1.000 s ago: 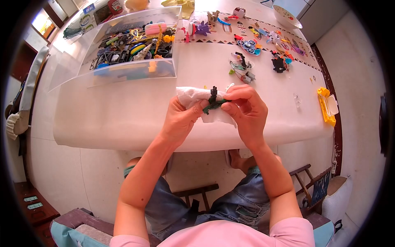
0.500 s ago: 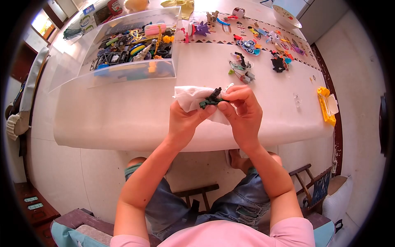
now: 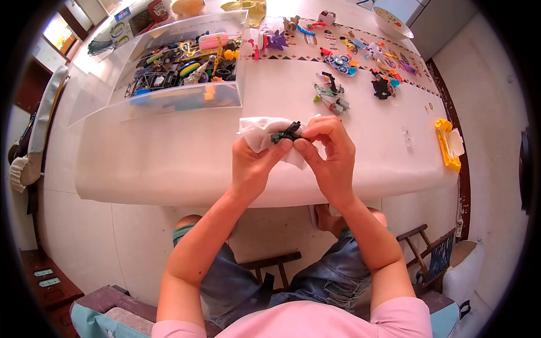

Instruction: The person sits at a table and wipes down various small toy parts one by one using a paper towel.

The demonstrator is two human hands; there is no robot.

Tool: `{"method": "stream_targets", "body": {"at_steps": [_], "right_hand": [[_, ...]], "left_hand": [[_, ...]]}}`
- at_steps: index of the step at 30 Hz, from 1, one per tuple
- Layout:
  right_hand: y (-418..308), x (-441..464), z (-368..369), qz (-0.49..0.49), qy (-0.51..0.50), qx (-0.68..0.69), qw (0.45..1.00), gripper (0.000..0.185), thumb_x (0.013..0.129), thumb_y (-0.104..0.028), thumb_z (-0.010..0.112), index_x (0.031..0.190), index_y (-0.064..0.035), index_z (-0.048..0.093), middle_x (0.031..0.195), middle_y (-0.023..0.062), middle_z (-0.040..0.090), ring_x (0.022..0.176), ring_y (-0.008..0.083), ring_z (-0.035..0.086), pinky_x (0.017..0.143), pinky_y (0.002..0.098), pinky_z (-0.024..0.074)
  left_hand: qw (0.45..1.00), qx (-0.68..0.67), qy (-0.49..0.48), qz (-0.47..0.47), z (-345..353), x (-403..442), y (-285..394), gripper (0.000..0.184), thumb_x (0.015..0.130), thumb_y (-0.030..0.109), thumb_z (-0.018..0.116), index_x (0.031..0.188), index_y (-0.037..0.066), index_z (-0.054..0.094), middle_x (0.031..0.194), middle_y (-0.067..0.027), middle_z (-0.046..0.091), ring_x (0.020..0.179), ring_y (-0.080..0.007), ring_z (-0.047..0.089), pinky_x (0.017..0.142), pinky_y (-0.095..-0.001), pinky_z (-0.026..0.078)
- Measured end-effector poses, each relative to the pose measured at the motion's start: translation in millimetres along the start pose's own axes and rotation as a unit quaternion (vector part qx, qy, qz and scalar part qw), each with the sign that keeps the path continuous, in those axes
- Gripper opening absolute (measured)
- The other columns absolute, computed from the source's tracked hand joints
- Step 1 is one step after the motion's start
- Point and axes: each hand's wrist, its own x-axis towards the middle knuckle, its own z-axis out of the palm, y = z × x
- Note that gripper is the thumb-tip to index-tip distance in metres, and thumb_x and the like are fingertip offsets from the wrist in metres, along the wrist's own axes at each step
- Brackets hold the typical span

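Head view, dark toy (image 3: 285,134) crosswise, black stub (image 3: 295,126) up-right

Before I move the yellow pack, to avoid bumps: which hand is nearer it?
Right. The right hand is left of the yellow pack; the left hand is farther left.

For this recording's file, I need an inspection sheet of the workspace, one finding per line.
Surface: pale table, with a patterned strip toward its far side.
Job's things: dark toy part held up over the near edge area, white cloth behind it.
Clutter: toy-filled clear box at left; loose toys farther back and right; yellow pack at right edge.
Grippers: bare left hand holds the part and cloth; bare right hand pinches the part.
Cables: none certain; details at the far edge are too small to tell.
Surroundings: pale floor, wooden bar between the person's legs.
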Motion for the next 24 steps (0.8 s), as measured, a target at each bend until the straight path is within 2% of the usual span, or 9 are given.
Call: {"method": "stream_targets", "body": {"at_steps": [6,9,12,15,18,21,24], "right_hand": [[-3,5,-4,-0.006,-0.018,-0.055,0.998,0.021,0.069,-0.004,0.069,0.086,-0.0024,0.056,0.078,0.0049,0.054,0.066,0.0128,0.052,0.061,0.0237,0.0444],[-2,5,-7,-0.001,-0.036,-0.091,0.995,0.02,0.072,-0.006,0.067,0.088,-0.0014,0.056,0.078,0.0042,0.056,0.066,0.0115,0.051,0.061,0.0231,0.0435],[4,8,-13,0.143,0.0,0.047,0.989,0.018,0.078,-0.013,0.064,0.089,-0.0012,0.057,0.077,0.0017,0.056,0.066,0.0087,0.05,0.062,0.0216,0.0428],[6,11,-21,0.195,0.009,0.11,0.975,0.02,0.082,-0.02,0.061,0.09,-0.0018,0.057,0.076,-0.0008,0.055,0.069,0.0059,0.05,0.064,0.0202,0.0425],[8,11,-20,0.215,0.01,0.2,0.956,0.021,0.083,-0.022,0.06,0.092,-0.0032,0.058,0.077,-0.0014,0.055,0.072,0.0049,0.049,0.066,0.0198,0.0419],[3,10,-20,0.225,-0.013,0.228,0.947,0.017,0.082,-0.017,0.06,0.092,-0.0025,0.058,0.081,-0.0005,0.055,0.076,0.0058,0.05,0.069,0.0205,0.0422],[-2,12,-19,0.165,-0.106,0.174,0.965,0.012,0.082,-0.009,0.059,0.091,-0.0021,0.06,0.085,0.0003,0.055,0.079,0.0075,0.051,0.072,0.0216,0.0432]], "left_hand": [[0.999,0.039,-0.001,-0.03,-2,2,2,0.02,0.081,0.006,0.058,0.099,-0.002,0.058,0.087,-0.0031,0.061,0.081,-0.0076,0.055,0.07,-0.0222,0.045],[0.997,0.071,0.0,-0.043,-7,4,-1,0.02,0.081,0.006,0.058,0.1,-0.002,0.058,0.088,-0.0032,0.061,0.081,-0.0073,0.054,0.07,-0.0222,0.045],[0.996,0.052,0.0,-0.069,-8,3,-1,0.021,0.083,0.009,0.057,0.102,-0.002,0.058,0.09,-0.0034,0.06,0.081,-0.0076,0.055,0.071,-0.0222,0.045],[0.995,-0.02,-0.002,-0.102,-12,6,-2,0.023,0.084,0.013,0.055,0.103,-0.001,0.057,0.091,-0.0037,0.06,0.082,-0.0086,0.055,0.073,-0.0226,0.045],[0.986,-0.086,0.068,-0.124,-11,10,-2,0.019,0.085,0.016,0.056,0.1,0.004,0.058,0.087,-0.0002,0.06,0.077,-0.0065,0.052,0.067,-0.0217,0.041],[0.991,0.01,0.064,-0.117,-14,10,-4,0.018,0.085,0.014,0.054,0.099,0.004,0.059,0.091,-0.0007,0.06,0.081,-0.0073,0.054,0.072,-0.0235,0.042],[0.991,0.048,0.008,-0.126,-18,7,-4,0.018,0.085,0.014,0.054,0.099,0.004,0.059,0.094,-0.0008,0.06,0.087,-0.0084,0.054,0.078,-0.0262,0.043]]}}
